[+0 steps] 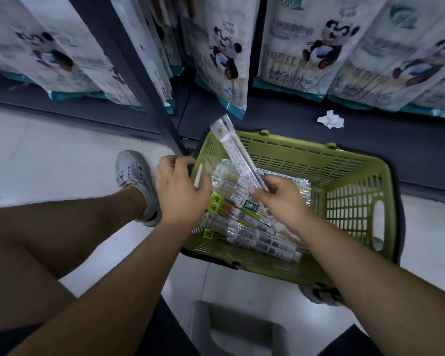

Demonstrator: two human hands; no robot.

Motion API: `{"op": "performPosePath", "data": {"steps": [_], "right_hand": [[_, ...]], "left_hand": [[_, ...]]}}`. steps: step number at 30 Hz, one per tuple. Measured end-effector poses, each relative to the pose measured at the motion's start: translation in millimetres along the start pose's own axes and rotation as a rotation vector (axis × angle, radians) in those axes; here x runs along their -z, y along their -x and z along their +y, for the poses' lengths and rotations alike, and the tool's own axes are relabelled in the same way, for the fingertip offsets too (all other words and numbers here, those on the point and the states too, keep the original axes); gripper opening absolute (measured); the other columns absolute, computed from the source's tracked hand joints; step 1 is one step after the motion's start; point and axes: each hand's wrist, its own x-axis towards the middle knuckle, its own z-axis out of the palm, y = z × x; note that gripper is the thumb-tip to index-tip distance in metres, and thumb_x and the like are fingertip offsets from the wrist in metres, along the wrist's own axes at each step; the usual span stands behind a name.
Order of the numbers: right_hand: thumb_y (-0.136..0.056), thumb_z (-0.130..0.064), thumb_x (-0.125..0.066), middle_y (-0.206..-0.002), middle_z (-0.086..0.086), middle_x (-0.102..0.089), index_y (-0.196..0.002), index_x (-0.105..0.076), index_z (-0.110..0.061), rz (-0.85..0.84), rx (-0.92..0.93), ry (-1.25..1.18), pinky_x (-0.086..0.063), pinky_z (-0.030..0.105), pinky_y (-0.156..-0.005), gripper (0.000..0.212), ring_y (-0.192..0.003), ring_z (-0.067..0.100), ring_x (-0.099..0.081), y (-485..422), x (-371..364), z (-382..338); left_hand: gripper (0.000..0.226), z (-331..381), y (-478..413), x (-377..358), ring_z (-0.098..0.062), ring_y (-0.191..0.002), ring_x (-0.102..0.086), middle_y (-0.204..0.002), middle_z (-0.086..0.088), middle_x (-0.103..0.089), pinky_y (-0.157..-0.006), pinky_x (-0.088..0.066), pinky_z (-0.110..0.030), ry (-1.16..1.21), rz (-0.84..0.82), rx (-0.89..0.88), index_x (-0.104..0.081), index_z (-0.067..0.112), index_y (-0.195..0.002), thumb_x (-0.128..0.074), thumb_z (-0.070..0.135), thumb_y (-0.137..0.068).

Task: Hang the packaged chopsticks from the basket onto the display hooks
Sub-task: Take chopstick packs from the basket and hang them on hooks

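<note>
Progress: judged early; many chopstick packs lie in basket on floor.
Right hand: pinches one pack, lifted above basket, not yet hung.
Left hand: fingers relaxed, holding nothing, over basket's left edge.

Panda-printed bags hang in rows, their teal bottom edges near the dark base shelf — a crumpled white tissue lies on it. A dark upright post slants between the bags. A grey perforated shoe rests on pale floor tiles — a grey plastic stool sits lowest.
</note>
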Motion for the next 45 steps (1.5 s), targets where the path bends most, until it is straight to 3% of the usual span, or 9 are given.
{"op": "performPosePath", "data": {"steps": [4,9,14,20,27,34,37,40,45], "right_hand": [[-0.09,-0.029,-0.076,-0.083,0.005,-0.069,-0.1,-0.073,-0.011,-0.25,0.017,-0.03,-0.049,0.036,-0.073,0.021,-0.074,0.024,-0.063,5.6,-18.2,-37.2],[-0.09,-0.046,-0.072,-0.092,-0.001,-0.078,-0.102,-0.078,-0.021,-0.331,-0.136,-0.048,-0.055,0.038,-0.083,0.028,-0.085,0.016,-0.073,1.6,-30.0,-31.9],[-0.096,-0.032,-0.069,-0.117,0.002,-0.071,-0.119,-0.071,-0.017,-0.027,-0.151,0.381,-0.047,0.028,-0.092,0.027,-0.112,0.023,-0.066,-21.6,-13.8,30.4],[-0.087,-0.051,-0.074,-0.159,0.009,-0.036,-0.155,-0.039,-0.023,-0.128,-0.096,0.734,-0.032,0.04,-0.116,0.081,-0.145,0.031,-0.029,-54.6,-21.5,68.7],[-0.084,-0.049,-0.077,-0.141,0.008,-0.049,-0.143,-0.049,-0.021,-0.136,-0.038,0.999,-0.043,0.042,-0.106,0.071,-0.131,0.031,-0.043,-67.4,-30.7,67.4],[-0.097,-0.037,-0.068,-0.139,0.01,-0.058,-0.141,-0.059,-0.018,-0.148,-0.075,0.804,-0.05,0.033,-0.091,0.048,-0.121,0.03,-0.058,-65.7,-14.7,58.4],[-0.094,-0.033,-0.072,-0.088,-0.004,-0.065,-0.093,-0.068,-0.025,-0.09,-0.06,0.617,-0.038,0.026,-0.06,0.009,-0.086,0.021,-0.06,-57.0,-3.6,46.7],[-0.089,-0.031,-0.078,-0.057,-0.016,-0.059,-0.077,-0.068,-0.029,-0.038,-0.031,0.396,-0.034,0.018,-0.046,0.016,-0.055,0.001,-0.055,-40.5,7.7,20.1],[-0.085,-0.034,-0.082,-0.072,-0.018,-0.073,-0.083,-0.074,-0.03,-0.053,0.008,0.162,-0.043,0.004,-0.053,0.009,-0.068,-0.009,-0.067,-18.2,6.4,-39.8]], "left_hand": [[0.034,32.4,-4.7,2.2,-0.003,-0.093,-0.07,-0.099,0.011,-0.075,-0.083,-0.052,-0.027,0.641,-0.414,0.345,-0.073,0.022,-0.109,-0.065,0.051,-0.094],[0.03,26.4,-8.3,3.5,-0.029,-0.092,-0.075,-0.099,-0.014,-0.078,-0.087,-0.062,-0.048,0.988,-0.309,0.626,-0.06,-0.001,-0.119,-0.053,0.026,-0.107],[0.022,3.4,-25.8,15.4,-0.027,-0.07,-0.076,-0.076,-0.01,-0.074,-0.064,-0.063,-0.042,0.955,-0.242,0.681,-0.053,0.008,-0.116,-0.057,0.027,-0.106],[0.01,0.8,-22.7,6.9,-0.024,-0.067,-0.074,-0.079,-0.013,-0.069,-0.058,-0.061,-0.031,0.857,-0.281,0.563,-0.06,0.014,-0.106,-0.064,0.022,-0.102],[0.015,-4.8,-24.8,0.2,-0.029,-0.064,-0.074,-0.067,-0.006,-0.073,-0.064,-0.063,-0.042,0.9,-0.254,0.609,-0.056,0.014,-0.108,-0.06,0.028,-0.103],[0.016,-4.3,-26.0,-1.3,-0.026,-0.068,-0.077,-0.072,-0.005,-0.074,-0.06,-0.061,-0.033,0.849,-0.278,0.586,-0.058,0.016,-0.111,-0.061,0.03,-0.103],[0.014,-1.3,-25.9,-0.2,-0.026,-0.069,-0.077,-0.072,-0.002,-0.075,-0.061,-0.062,-0.034,0.844,-0.298,0.584,-0.059,0.018,-0.11,-0.062,0.03,-0.102],[0.009,3.9,-23.9,-3.0,-0.022,-0.067,-0.074,-0.075,0.003,-0.074,-0.064,-0.062,-0.039,0.783,-0.293,0.549,-0.059,0.023,-0.104,-0.058,0.032,-0.103],[0.015,19.8,-13.8,-10.8,-0.017,-0.089,-0.07,-0.099,0.001,-0.072,-0.075,-0.057,-0.037,0.724,-0.323,0.57,-0.056,0.027,-0.112,-0.048,0.038,-0.107]]}}
